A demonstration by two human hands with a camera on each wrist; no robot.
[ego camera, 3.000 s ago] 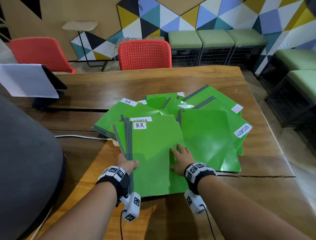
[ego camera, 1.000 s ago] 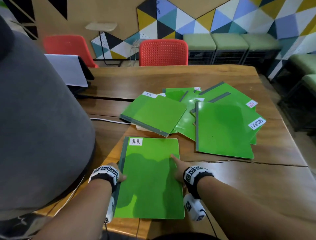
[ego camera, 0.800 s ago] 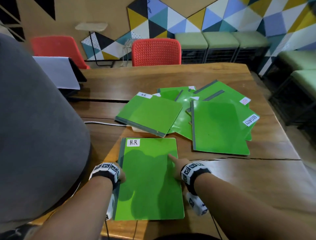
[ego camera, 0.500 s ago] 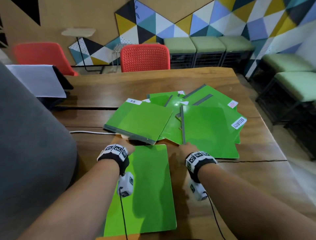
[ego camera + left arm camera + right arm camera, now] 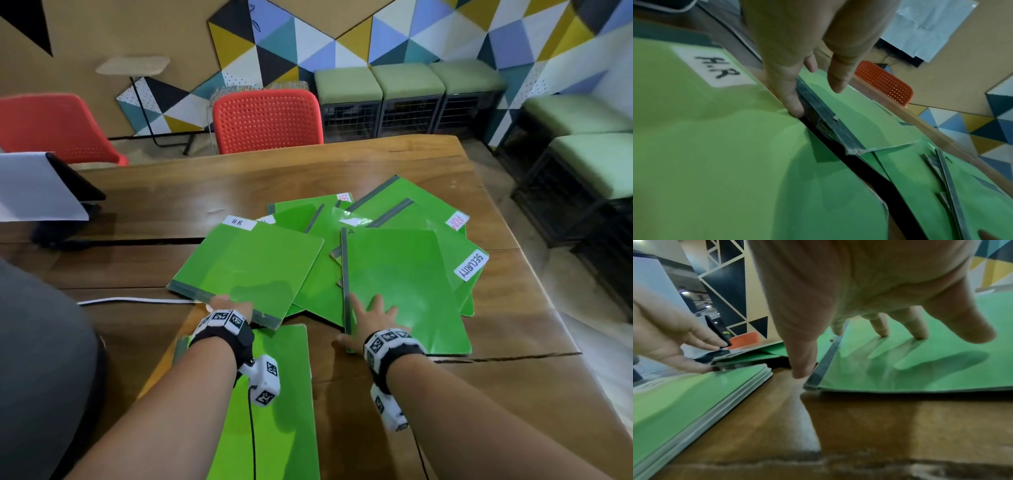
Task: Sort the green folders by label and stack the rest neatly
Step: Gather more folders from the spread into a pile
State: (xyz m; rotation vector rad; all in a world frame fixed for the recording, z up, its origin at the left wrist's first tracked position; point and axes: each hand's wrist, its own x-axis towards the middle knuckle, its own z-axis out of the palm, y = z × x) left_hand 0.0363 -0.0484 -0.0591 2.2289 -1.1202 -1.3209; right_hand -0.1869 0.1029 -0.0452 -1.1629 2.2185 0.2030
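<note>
Left hand (image 5: 228, 306): grips the near taped edge of the H.R folder (image 5: 250, 263) in the pile, thumb below, fingers above.
Right hand (image 5: 371, 317): spread flat, fingertips pressing the plain folder (image 5: 407, 291), thumb at its spine.
Separate H.R folder (image 5: 274, 404): flat on the desk (image 5: 445, 394), just nearer than the pile.
SECURITY folder (image 5: 471, 263): under the plain folder, label showing.
</note>
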